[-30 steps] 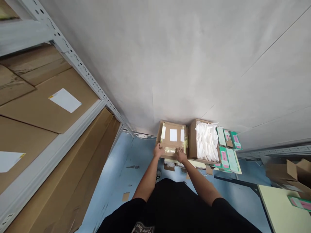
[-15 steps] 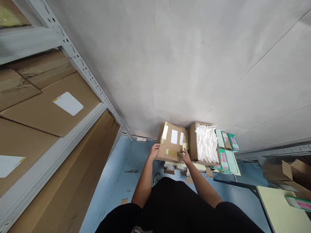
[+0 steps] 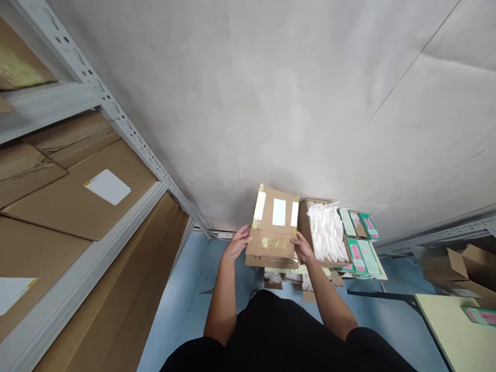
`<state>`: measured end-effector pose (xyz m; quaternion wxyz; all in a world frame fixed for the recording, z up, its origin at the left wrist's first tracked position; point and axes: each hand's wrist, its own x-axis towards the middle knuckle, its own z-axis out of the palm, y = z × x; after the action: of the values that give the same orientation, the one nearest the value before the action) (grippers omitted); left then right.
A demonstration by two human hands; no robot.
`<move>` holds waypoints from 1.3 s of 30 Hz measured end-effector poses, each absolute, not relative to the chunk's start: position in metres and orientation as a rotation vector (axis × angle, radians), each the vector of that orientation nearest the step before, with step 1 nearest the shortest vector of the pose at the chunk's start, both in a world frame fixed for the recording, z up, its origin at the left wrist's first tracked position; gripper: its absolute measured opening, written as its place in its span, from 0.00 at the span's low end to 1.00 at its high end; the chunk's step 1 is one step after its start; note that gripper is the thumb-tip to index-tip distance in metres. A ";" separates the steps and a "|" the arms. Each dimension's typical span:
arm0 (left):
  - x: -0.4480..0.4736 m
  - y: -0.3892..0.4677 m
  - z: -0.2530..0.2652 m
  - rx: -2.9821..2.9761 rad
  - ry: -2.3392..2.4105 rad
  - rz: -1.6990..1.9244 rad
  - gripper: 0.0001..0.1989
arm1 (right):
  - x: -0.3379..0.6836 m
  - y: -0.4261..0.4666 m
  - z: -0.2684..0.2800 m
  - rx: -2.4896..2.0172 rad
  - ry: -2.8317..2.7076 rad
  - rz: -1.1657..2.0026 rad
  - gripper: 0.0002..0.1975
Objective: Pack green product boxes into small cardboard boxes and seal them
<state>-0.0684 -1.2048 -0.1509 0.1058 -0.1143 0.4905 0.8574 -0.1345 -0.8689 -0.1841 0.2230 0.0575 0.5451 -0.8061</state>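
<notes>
Between my two hands is a flattened cardboard box (image 3: 275, 232) with white labels and strips of yellowish tape, its near edge showing more than one layer. My left hand (image 3: 237, 242) grips its left edge, fingers behind and thumb in front. On the opposite edge, my right hand (image 3: 303, 247) holds the cardboard in the same way. Just right of it stands an open carton (image 3: 305, 227) full of white packets (image 3: 327, 232). What lies directly behind the held cardboard is hidden.
Green and pink boxes (image 3: 358, 253) lie right of the carton on a pale table (image 3: 380, 261). Metal shelving (image 3: 127, 126) with large cartons (image 3: 77, 191) rises on the left. Open cartons (image 3: 465, 268) and another pale table (image 3: 445, 325) are at right. A grey wall (image 3: 271, 93) stands ahead.
The flattened cardboard has been raised and tilted up more toward me, with both hands on its side edges. My right hand has shifted from its front corner to its right edge.
</notes>
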 end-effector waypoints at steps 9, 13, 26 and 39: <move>-0.118 -1.165 -0.127 -0.004 1.497 2.280 0.48 | -0.130 -0.770 -0.090 0.094 1.626 -2.223 0.35; -0.146 -1.119 -0.122 0.106 1.454 2.216 0.51 | -0.110 -0.718 -0.076 0.130 1.632 -2.273 0.43; -0.163 -0.893 -0.083 0.309 1.441 1.995 0.50 | -0.032 -0.501 -0.056 0.228 1.717 -2.450 0.47; -0.148 -0.554 -0.070 0.588 1.271 1.639 0.50 | 0.149 -0.268 -0.057 0.647 1.950 -2.758 0.45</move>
<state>-0.1481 -0.5543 -0.0702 0.4730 0.2403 0.5194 0.6699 0.1490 -0.2678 -0.0569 -0.1482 0.1859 0.5606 -0.7932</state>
